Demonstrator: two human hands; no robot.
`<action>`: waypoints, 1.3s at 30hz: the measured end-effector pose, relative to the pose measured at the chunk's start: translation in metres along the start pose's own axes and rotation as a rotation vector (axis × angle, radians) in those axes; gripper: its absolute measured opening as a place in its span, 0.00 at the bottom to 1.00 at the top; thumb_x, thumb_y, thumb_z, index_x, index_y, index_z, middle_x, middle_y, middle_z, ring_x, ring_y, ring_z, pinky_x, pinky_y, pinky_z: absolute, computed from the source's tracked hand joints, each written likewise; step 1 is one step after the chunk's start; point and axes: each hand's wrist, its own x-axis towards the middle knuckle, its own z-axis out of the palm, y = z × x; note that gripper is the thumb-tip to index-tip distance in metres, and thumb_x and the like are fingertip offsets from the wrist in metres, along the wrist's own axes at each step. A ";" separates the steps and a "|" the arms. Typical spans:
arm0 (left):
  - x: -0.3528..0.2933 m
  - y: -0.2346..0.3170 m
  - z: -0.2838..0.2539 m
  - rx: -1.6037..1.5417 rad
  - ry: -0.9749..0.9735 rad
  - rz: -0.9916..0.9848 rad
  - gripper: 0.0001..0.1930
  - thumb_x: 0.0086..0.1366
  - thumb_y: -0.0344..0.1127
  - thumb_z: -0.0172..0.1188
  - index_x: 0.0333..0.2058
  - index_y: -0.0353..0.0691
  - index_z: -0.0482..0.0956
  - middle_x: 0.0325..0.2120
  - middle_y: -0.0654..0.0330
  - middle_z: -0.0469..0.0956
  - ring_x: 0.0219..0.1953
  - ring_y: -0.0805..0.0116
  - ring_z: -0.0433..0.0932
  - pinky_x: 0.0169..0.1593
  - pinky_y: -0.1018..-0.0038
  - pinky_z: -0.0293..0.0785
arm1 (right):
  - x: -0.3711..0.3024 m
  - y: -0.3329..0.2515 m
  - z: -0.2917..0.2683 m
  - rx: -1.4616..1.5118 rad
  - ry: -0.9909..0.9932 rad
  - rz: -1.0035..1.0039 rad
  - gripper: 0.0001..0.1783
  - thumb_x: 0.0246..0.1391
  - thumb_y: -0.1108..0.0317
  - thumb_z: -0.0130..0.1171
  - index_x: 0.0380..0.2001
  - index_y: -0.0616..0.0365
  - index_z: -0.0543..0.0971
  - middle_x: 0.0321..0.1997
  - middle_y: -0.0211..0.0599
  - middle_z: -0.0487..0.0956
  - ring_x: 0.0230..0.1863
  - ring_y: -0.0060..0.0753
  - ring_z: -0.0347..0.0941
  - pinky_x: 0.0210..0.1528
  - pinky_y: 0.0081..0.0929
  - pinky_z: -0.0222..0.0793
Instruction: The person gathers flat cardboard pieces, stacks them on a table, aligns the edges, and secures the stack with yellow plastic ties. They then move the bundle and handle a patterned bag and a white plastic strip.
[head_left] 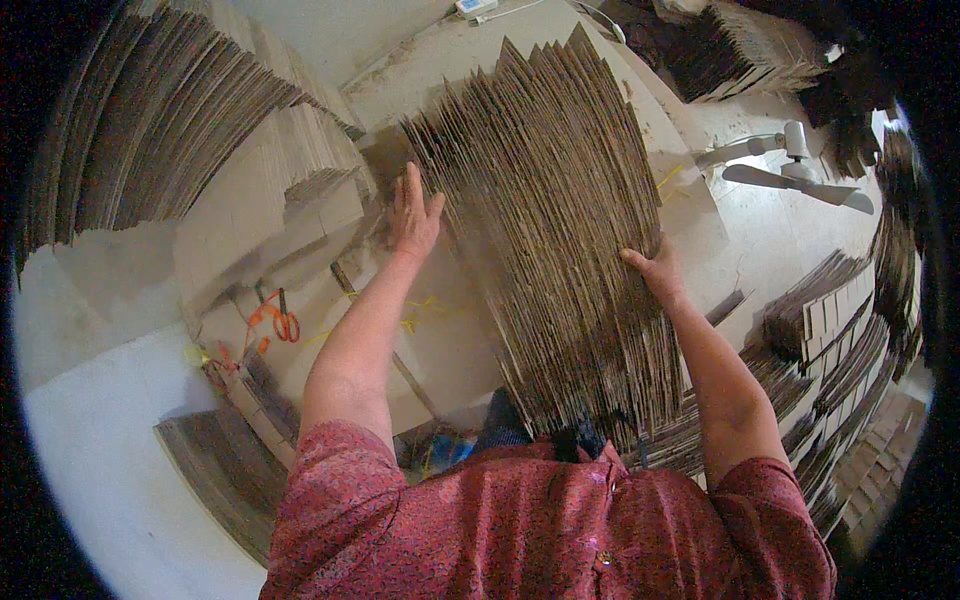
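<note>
A big stack of brown cardboard sheets (560, 230), with uneven pointed far edges, stands in front of me and reaches close to my body. Along its left side is my left hand (415, 218), fingers stretched out and apart, holding nothing; whether the fingertips touch the sheets I cannot tell. At the stack's right edge my right hand (660, 272) holds on, thumb over the top and the other fingers mostly hidden down the side.
Orange-handled scissors (285, 322) lie on the table (440, 370) left of my forearm. More cardboard stacks (170, 130) rise at the far left, and others (830, 310) stand at the right. A fan with grey blades (800, 185) is at the far right. Yellow string (412, 318) lies nearby.
</note>
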 end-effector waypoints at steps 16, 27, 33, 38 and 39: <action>-0.003 0.002 -0.012 0.165 0.111 -0.103 0.30 0.59 0.48 0.54 0.59 0.50 0.57 0.63 0.58 0.50 0.61 0.49 0.53 0.59 0.54 0.56 | -0.013 -0.039 -0.012 -0.110 -0.015 0.028 0.36 0.32 0.53 0.72 0.42 0.64 0.70 0.38 0.47 0.78 0.40 0.42 0.75 0.43 0.36 0.70; 0.012 0.031 -0.010 0.285 -0.077 -0.187 0.26 0.60 0.44 0.51 0.58 0.56 0.60 0.64 0.62 0.44 0.64 0.52 0.48 0.58 0.44 0.52 | -0.015 -0.046 -0.014 -0.116 -0.004 0.042 0.35 0.33 0.56 0.72 0.43 0.62 0.69 0.38 0.43 0.78 0.40 0.38 0.74 0.44 0.34 0.69; 0.015 0.031 -0.009 0.131 0.059 -0.024 0.29 0.55 0.40 0.57 0.57 0.55 0.61 0.64 0.58 0.44 0.63 0.51 0.50 0.58 0.48 0.54 | -0.009 -0.027 -0.009 0.056 -0.049 0.053 0.37 0.32 0.55 0.72 0.44 0.62 0.69 0.39 0.45 0.78 0.43 0.40 0.74 0.45 0.34 0.68; 0.025 0.066 -0.018 0.424 -0.143 -0.020 0.28 0.57 0.39 0.52 0.58 0.59 0.59 0.65 0.61 0.42 0.64 0.51 0.46 0.59 0.45 0.48 | -0.007 -0.016 -0.011 -0.158 -0.015 0.079 0.40 0.31 0.50 0.72 0.45 0.61 0.68 0.40 0.48 0.77 0.43 0.46 0.73 0.46 0.37 0.68; 0.025 0.068 -0.021 0.515 -0.209 -0.043 0.28 0.57 0.39 0.51 0.58 0.59 0.59 0.65 0.62 0.41 0.64 0.51 0.45 0.60 0.44 0.47 | -0.007 -0.019 -0.011 -0.184 -0.015 0.093 0.40 0.31 0.49 0.71 0.45 0.61 0.68 0.40 0.48 0.77 0.43 0.46 0.73 0.46 0.37 0.68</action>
